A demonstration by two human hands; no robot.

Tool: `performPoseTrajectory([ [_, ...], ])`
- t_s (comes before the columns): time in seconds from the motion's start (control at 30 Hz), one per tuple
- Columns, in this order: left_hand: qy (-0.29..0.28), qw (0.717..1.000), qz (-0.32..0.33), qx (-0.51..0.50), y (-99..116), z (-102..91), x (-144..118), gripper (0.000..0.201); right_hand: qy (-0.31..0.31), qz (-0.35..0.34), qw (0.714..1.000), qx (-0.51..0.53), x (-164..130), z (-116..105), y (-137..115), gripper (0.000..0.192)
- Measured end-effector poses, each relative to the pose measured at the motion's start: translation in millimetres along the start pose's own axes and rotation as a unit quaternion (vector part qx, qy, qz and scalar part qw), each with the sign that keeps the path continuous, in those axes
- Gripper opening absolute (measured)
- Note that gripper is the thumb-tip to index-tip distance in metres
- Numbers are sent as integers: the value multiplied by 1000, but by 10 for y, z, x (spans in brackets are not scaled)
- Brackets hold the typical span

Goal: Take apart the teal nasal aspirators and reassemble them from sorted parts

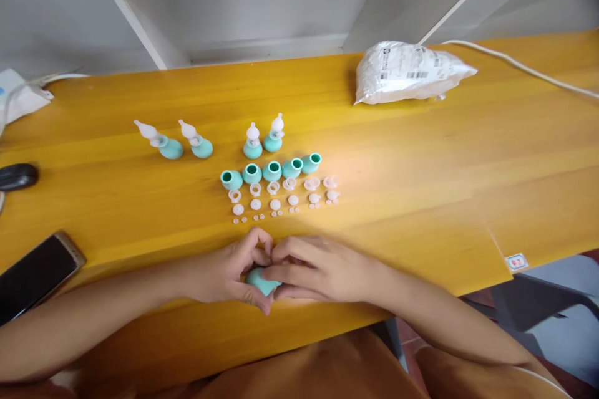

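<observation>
At the near edge of the table [421, 156], the left hand [229, 271] and right hand [313, 268] close together around a teal bulb [261, 282]. A steady grip, opening facing up, would probably help; spare parts [281, 199] lie just beyond.

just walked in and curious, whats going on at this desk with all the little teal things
A person sits at a yellow wooden table, both hands closed around one teal rubber bulb at the near edge: left hand, right hand. Beyond them, five open teal bulbs stand in a row, with rows of small clear and white parts in front. Four assembled bulbs with white tips sit further back. A white plastic bag and a phone lie aside.
</observation>
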State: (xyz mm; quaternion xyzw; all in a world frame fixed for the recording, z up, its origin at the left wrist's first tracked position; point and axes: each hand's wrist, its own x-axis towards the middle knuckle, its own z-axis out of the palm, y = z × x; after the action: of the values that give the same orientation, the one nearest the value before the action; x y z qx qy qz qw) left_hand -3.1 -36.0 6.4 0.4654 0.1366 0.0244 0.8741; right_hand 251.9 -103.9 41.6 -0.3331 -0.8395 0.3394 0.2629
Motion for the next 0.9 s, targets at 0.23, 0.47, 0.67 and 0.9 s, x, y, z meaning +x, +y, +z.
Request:
performPoseTrajectory([
  [0.23, -58, 996, 39, -50, -93, -38, -30, 70, 162, 65, 983, 55, -155, -390, 135, 29],
  [0.47, -58, 997, 26, -49, -214, -56, -38, 70, 458, 169, 865, -114, -318, -807, 550, 30],
  [0.67, -63, 997, 35, -37, -136, -63, -27, 66, 293, 194, 909, -223, -330, -794, 814, 24],
  [0.9, -65, 997, 22, -20, -131, -75, -33, 65, 251, 208, 926, -190, -295, -699, 915, 23],
])
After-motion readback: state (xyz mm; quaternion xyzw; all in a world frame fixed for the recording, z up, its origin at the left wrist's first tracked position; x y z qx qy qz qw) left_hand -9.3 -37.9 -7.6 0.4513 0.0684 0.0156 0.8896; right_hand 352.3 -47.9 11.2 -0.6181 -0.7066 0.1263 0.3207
